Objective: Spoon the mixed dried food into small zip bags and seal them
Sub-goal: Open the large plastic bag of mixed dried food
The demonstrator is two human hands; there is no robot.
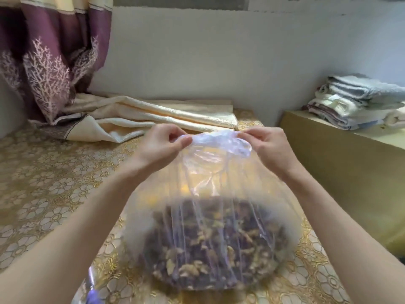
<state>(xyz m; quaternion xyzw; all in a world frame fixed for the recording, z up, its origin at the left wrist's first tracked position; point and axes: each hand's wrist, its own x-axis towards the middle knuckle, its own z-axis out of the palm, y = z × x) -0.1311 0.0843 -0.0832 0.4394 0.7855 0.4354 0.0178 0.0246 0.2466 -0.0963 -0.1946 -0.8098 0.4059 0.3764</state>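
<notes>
A large clear plastic bag (210,194) of mixed dried food (210,249) stands on the tabletop (54,183), which bears a gold floral cover. The left hand (162,143) and right hand (267,145) each pinch the bag's gathered top edge, holding it up between them. Behind lie a cream cloth (164,115), a purple curtain (50,62), and folded towels (359,99) at far right.

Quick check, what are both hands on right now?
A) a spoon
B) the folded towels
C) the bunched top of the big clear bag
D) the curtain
C: the left hand and right hand each pinch the gathered neck of the large clear bag holding the mixed dried food.
</notes>
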